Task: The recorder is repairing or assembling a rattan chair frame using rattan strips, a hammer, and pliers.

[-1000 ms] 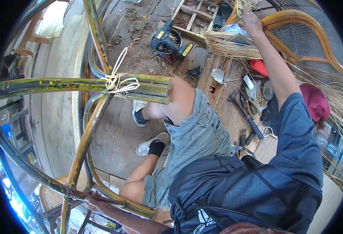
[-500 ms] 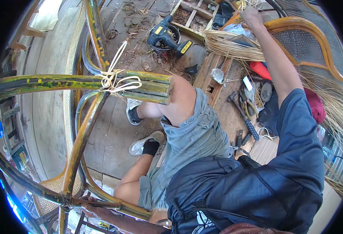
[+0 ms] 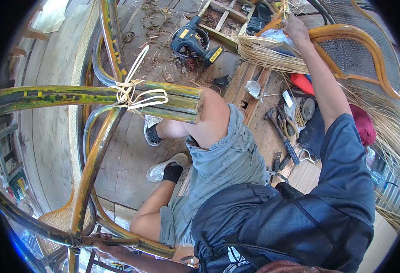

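Note:
A green-and-brown bamboo-like chair frame [image 3: 59, 95] lies across my lap, its end poles resting over one knee. Pale cane strips [image 3: 126, 94] are wound and looped around its joint, with loose ends sticking out. At the lower left, my left hand [image 3: 106, 245] is closed around a short rung [image 3: 113, 240] of that frame. Stretched far to the upper right, my right hand [image 3: 296, 28] has curled fingers beside light strips and a brown curved chair part [image 3: 341, 32]. What its fingers hold is too small to make out. A bundle of cane strips [image 3: 259, 54] lies just below it.
A cordless drill [image 3: 193, 41] rests on a round container. Behind it stands a divided wooden tray [image 3: 225, 22]. A hammer [image 3: 281, 134] and pliers [image 3: 291, 120] lie on the wooden bench near a red item [image 3: 302, 83]. Scraps litter the plank floor [image 3: 154, 27].
My right hand has shifted slightly down and its arm a little left. The left hand keeps its grip on the rung, and the frame has hardly moved.

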Demonstrator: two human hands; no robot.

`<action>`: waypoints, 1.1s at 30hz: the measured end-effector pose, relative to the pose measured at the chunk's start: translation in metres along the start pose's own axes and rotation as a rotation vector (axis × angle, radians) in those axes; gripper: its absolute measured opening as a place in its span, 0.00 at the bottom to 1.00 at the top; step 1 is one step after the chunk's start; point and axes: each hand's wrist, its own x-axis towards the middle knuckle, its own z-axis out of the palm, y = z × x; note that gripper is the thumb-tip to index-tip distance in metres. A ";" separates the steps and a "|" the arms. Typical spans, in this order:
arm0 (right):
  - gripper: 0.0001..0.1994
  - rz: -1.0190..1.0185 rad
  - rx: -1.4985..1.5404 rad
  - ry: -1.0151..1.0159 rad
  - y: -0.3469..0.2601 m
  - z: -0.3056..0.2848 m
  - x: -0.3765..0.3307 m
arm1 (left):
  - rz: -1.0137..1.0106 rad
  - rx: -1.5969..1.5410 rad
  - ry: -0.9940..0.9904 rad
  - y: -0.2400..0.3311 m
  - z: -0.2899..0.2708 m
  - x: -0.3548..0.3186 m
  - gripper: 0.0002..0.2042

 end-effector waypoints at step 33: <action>0.17 -0.073 0.533 0.431 0.015 -0.009 -0.057 | 0.137 -0.083 -0.105 0.047 0.037 0.037 0.16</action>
